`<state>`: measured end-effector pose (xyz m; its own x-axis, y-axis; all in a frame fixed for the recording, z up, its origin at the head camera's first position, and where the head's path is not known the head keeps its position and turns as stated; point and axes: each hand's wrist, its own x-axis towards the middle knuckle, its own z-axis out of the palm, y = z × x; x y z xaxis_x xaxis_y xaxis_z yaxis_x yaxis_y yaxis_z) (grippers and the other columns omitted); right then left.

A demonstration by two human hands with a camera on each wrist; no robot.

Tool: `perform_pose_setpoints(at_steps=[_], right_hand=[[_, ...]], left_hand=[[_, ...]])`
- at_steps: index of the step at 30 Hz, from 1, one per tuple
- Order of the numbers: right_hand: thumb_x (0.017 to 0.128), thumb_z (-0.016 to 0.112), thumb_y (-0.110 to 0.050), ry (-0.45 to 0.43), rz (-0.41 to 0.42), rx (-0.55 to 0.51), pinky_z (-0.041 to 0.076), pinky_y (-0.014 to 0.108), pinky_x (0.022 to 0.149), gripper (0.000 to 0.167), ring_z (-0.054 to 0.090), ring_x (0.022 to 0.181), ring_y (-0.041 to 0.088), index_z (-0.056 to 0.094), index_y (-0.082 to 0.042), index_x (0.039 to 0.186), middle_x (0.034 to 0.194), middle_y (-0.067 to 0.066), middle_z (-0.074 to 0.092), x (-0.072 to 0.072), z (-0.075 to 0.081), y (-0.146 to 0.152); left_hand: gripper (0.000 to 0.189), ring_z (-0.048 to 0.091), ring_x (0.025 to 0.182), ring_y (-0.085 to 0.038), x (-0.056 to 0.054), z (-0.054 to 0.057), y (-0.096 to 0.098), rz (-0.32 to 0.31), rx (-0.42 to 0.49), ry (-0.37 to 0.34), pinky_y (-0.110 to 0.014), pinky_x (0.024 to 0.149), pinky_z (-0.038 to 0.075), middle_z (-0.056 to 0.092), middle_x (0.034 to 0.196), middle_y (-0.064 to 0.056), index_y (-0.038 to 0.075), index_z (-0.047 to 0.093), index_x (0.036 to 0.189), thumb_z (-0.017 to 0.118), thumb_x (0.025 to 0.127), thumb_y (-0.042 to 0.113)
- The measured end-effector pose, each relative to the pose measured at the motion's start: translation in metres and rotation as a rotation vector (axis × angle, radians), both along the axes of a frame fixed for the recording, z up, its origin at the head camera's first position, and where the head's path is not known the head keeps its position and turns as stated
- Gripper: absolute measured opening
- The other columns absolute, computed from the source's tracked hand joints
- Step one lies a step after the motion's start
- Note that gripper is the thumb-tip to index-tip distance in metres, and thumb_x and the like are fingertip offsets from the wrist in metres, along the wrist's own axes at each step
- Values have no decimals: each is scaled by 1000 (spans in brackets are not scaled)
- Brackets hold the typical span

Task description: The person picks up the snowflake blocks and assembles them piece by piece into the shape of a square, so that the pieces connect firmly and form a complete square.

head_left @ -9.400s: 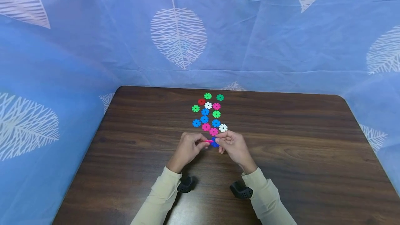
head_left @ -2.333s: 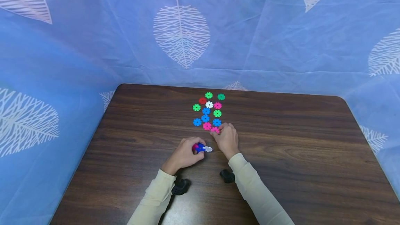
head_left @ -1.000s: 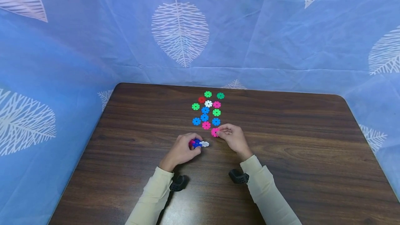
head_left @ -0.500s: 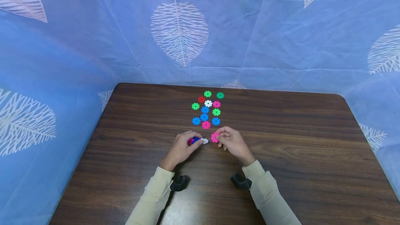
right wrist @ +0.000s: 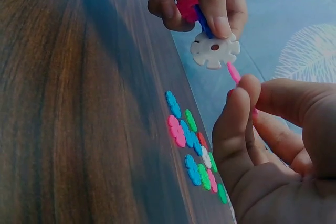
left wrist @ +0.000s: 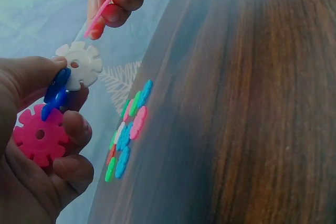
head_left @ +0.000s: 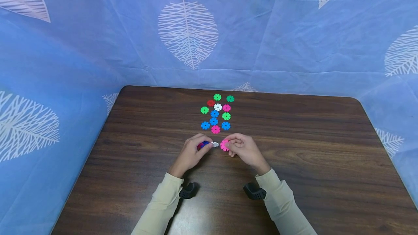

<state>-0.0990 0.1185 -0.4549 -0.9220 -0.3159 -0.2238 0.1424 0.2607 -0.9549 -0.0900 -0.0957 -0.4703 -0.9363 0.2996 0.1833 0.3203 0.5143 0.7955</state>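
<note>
Hiding part of its pink disc [head_left: 223, 145], the right hand's grip [head_left: 244, 150]

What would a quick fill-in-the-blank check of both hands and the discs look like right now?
1. The left hand holds joined discs in pink, blue and ____.
2. The right hand pinches a loose disc coloured ____.
3. The number of blue discs lying on the table is ____.

Missing words: white; pink; four.

Head cam: dk-blue disc [head_left: 204, 143] & R-held pink disc [head_left: 223, 145] part-hidden by hands [head_left: 189, 153]; sleeves [head_left: 159, 203] cut off btm.
</note>
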Motion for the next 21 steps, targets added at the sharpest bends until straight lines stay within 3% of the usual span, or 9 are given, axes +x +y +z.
perform_pose_setpoints(at_steps=[8, 21], right_hand=[[93, 61, -13, 13, 30, -1, 51, 23, 58, 26, 54, 62, 8, 63, 4, 112, 88, 14, 65, 2, 1, 0], [93, 60, -14, 1, 23, -2, 48, 23, 54, 31, 51, 60, 8, 62, 6, 116, 79, 9, 63, 2, 4, -2]], left_hand=[[10, 60, 88, -12, 1, 2, 3, -6, 17, 8, -31, 81, 53, 66, 93, 1, 12, 68, 93, 63, 91, 20], [11, 57, 87, -11, 5, 5, 6, -23, 15, -12, -27, 78, 51, 66, 97, 1, 14, 67, 98, 63, 92, 22]])
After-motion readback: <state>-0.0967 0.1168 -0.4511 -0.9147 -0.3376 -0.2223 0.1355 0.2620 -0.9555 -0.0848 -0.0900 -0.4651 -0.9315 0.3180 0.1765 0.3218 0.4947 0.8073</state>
